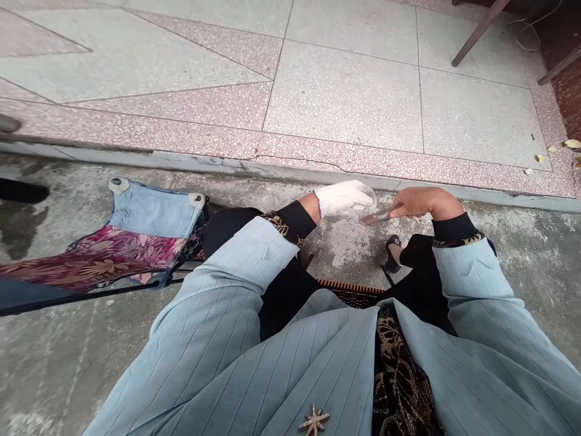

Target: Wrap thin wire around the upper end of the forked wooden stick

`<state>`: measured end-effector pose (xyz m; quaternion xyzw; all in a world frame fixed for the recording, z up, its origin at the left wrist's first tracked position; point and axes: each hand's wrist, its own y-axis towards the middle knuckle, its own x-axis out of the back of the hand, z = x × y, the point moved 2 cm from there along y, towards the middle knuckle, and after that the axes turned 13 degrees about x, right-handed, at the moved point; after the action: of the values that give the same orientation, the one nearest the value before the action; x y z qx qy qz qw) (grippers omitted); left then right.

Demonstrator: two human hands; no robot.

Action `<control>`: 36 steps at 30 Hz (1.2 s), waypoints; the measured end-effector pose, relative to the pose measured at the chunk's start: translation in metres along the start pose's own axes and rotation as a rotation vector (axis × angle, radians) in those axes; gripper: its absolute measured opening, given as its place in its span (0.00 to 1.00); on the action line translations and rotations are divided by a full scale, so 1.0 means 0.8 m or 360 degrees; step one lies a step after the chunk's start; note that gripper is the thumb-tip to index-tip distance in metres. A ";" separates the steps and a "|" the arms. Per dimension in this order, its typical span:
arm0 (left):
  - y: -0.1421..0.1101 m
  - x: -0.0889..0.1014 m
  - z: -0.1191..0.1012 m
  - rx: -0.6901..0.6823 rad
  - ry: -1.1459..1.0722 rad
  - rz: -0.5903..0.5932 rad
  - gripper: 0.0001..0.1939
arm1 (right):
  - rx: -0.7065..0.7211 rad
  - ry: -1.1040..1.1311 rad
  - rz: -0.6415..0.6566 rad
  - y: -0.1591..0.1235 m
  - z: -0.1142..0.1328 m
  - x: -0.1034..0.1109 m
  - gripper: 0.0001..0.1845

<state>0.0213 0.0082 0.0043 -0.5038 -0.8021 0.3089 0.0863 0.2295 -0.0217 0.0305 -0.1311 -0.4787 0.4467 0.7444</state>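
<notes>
My left hand (347, 197), in a white knit glove, has its fingers curled round a pale, see-through rounded thing (373, 195) whose kind I cannot make out. My bare right hand (417, 203) grips a short tool (374, 218) with a flat brownish end and a silvery ribbed band by the fingers. That brownish end points left, just below the gloved fingertips; whether it touches the pale thing I cannot tell. Beneath both hands, a whitish patch (349, 242) that looks like powder or fine bits covers the concrete.
A low step edge (308, 177) runs across, with a tiled floor (345, 91) behind it. At left stands a folding chair (131, 248) with denim and floral cloth. A woven seat edge (351, 287) shows between my knees. Wooden furniture legs (479, 33) stand at upper right.
</notes>
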 end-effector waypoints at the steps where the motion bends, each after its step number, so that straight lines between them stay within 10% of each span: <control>1: 0.000 -0.001 0.001 0.0007 -0.0026 0.0043 0.05 | -0.0112 -0.0122 -0.0028 0.002 -0.002 0.002 0.20; 7: 0.001 -0.003 0.005 -0.0063 -0.0344 0.0076 0.07 | -0.0359 -0.0276 -0.0595 -0.001 -0.005 0.026 0.22; 14: 0.010 -0.018 0.014 -0.0226 -0.0479 0.0025 0.07 | 0.0165 0.0870 -0.1031 -0.010 0.011 0.025 0.27; 20: 0.018 -0.016 0.013 -0.0338 -0.0347 -0.0062 0.08 | 0.0651 0.1318 -0.0839 -0.018 0.030 0.013 0.30; 25: -0.002 -0.006 -0.007 -0.0307 0.0260 -0.0295 0.06 | 0.0831 0.1008 -0.0063 -0.030 0.028 0.012 0.27; 29: -0.009 0.000 -0.018 -0.0374 0.0703 -0.0451 0.07 | 0.0548 0.0511 0.0299 -0.021 0.017 0.005 0.24; 36: 0.003 -0.014 -0.007 -0.0259 0.0518 -0.0326 0.08 | -0.0243 -0.0427 -0.0193 0.010 -0.001 0.006 0.21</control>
<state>0.0311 0.0019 0.0091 -0.4680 -0.8470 0.1473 0.2047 0.2264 -0.0132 0.0279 -0.0973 -0.6134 0.3769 0.6872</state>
